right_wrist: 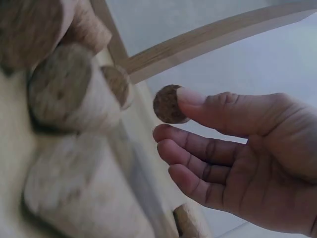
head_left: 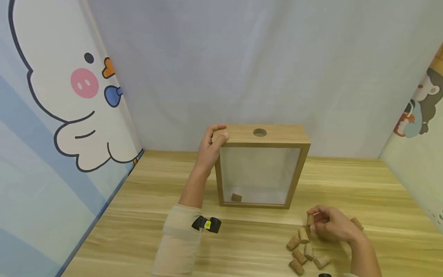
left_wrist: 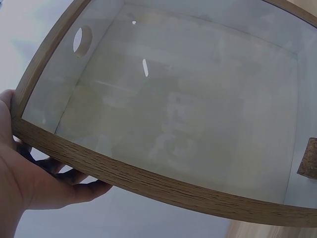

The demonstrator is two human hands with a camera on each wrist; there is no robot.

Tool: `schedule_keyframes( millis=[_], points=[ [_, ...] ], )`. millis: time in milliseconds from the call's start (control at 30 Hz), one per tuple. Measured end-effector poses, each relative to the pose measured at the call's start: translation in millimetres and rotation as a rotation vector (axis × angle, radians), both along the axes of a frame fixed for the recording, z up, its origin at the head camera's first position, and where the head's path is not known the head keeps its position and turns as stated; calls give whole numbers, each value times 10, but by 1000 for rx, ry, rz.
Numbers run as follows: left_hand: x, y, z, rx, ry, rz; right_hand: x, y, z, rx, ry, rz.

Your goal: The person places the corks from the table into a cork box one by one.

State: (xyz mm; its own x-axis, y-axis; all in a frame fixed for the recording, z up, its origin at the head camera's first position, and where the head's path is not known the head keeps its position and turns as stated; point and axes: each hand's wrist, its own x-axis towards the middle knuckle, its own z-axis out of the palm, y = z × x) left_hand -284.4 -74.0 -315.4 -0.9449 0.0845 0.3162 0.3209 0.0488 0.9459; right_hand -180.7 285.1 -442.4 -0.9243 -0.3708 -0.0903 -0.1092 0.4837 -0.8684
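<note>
A shallow wooden box [head_left: 283, 134] with a clear front and a round hole in its top stands upright on the table. My left hand [head_left: 209, 152] grips its upper left corner, thumb on the top; the left wrist view shows the fingers [left_wrist: 86, 191] along the side. One cork [head_left: 236, 197] lies inside on the bottom, at the left. To the right of the box, my right hand [head_left: 335, 225] pinches another cork [right_wrist: 167, 105] between thumb and fingers, just above the table. Several loose corks [head_left: 293, 243] lie close to that hand.
A single cork [head_left: 356, 223] lies to the right of the right hand, partly hidden by it. The wood-grain table [head_left: 138, 231] ends at a pale curtain [head_left: 207, 77] behind the box. Printed cartoon panels stand at left and right.
</note>
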Motion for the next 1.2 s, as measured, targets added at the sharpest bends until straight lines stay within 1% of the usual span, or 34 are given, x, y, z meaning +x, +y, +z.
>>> schedule_keyframes(
  millis=[133,200,300,467,567,633,767,833,933,967,1033,1100,1200],
  points=[
    [-12,17,10,5,2,1,-29,-59,106,-31,38,-76],
    [-17,21,12,5,4,-1,-38,-98,151,-63,56,-124],
    [-28,19,8,0,2,-7,-44,-161,196,-113,110,-192],
    [-58,7,14,-6,-4,-20,-50,-302,289,-264,224,-311],
    [-53,7,41,0,-11,-22,-60,-373,382,-393,272,-359],
    [-2,17,95,4,-18,-21,-64,-408,462,-513,286,-379],
    [145,55,222,-3,-38,-11,-80,-453,657,-791,293,-390],
    [202,78,271,-5,-39,-8,-90,-470,767,-902,301,-382],
    [214,95,276,-8,-46,-9,-113,-499,925,-1023,323,-370],
    [209,98,270,-10,-50,-9,-123,-509,976,-1044,336,-366],
    [146,91,210,-12,-58,-11,-144,-537,1075,-1080,366,-363],
    [68,82,140,-12,-62,-7,-172,-563,1171,-1107,400,-336],
    [-49,71,36,-9,-54,-1,-217,-614,1314,-1115,446,-283]
  ],
)
